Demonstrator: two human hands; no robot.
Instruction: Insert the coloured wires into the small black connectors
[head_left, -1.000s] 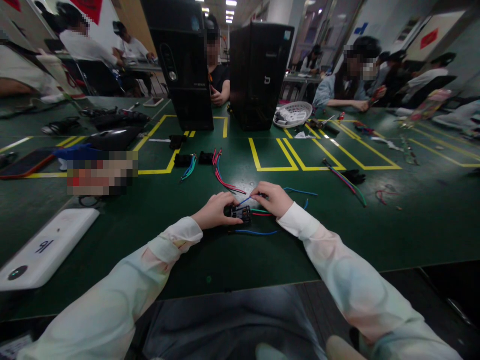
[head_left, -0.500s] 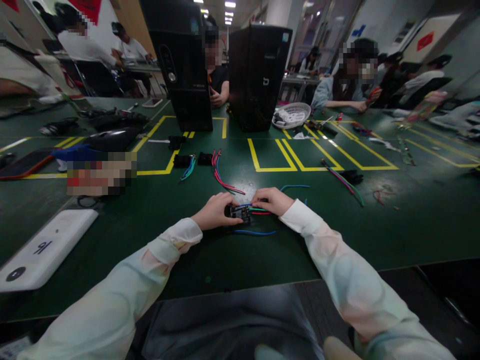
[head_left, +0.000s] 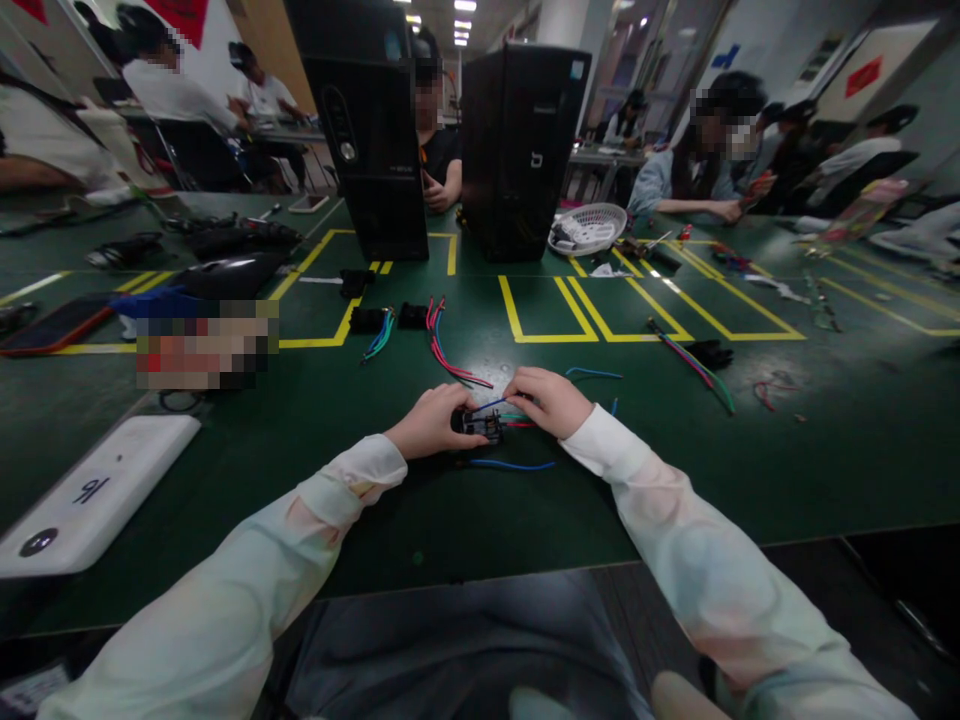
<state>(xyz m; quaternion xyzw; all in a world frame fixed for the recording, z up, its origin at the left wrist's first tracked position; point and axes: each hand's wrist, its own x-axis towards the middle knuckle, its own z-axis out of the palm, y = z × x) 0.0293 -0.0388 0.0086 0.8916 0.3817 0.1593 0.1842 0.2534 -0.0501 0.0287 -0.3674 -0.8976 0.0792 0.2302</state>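
Note:
My left hand [head_left: 433,422] is closed round the left side of a small black connector [head_left: 486,426] low over the green table. My right hand [head_left: 546,400] pinches a blue wire [head_left: 491,404] that runs to the connector's upper side. Green and red wires come out of the connector's right side and pass under my right hand. Below the connector a loose blue wire [head_left: 512,465] lies on the table. Another blue wire [head_left: 594,373] lies beyond my right hand.
Two black computer towers [head_left: 379,160] [head_left: 517,150] stand at the back. Black connectors with wires [head_left: 369,320] lie ahead, more at the right. A white basket [head_left: 587,230] holds parts. A white device [head_left: 101,490] lies left. Several people sit beyond.
My right hand has shifted slightly up, and the blue wire in its fingers now slants upward from the connector. My left hand keeps its hold. The view has shifted slightly.

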